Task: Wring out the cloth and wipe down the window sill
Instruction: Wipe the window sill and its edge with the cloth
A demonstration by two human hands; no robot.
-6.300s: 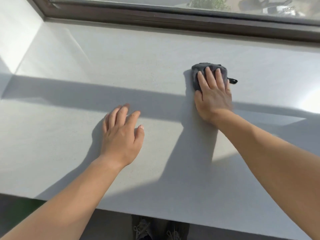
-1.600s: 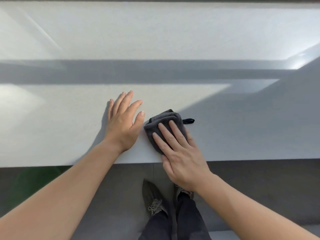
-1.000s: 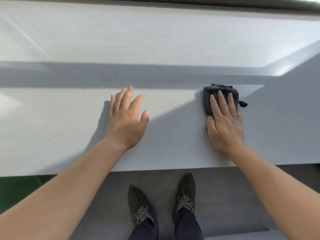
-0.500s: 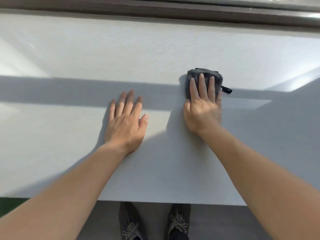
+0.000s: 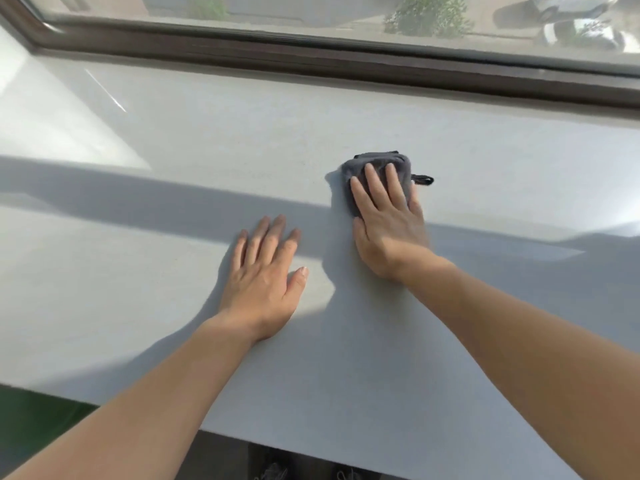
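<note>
Window sill (image 5: 207, 126): left hand (image 5: 265, 282) flat, right hand (image 5: 388, 226) flat on cloth (image 5: 378, 161), loop (image 5: 423, 180) pointing right.

- Dark brown window frame (image 5: 346, 64) spans the far side.
- Through the glass (image 5: 311, 8): shrubs (image 5: 429, 12), parked cars (image 5: 585, 38) far right.
- Strong sunlight; broad shadow band (image 5: 138, 199) runs left to right.
- Grey floor (image 5: 225, 459) near; green patch (image 5: 34, 417) near left.

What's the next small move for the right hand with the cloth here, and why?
Probably slide the cloth forward toward the window frame. The right hand lies flat on the folded cloth, fingers straight, about mid-depth, and a band of bare window sill lies between cloth and frame. The left hand rests flat on the sill as a brace and needs no move.
</note>
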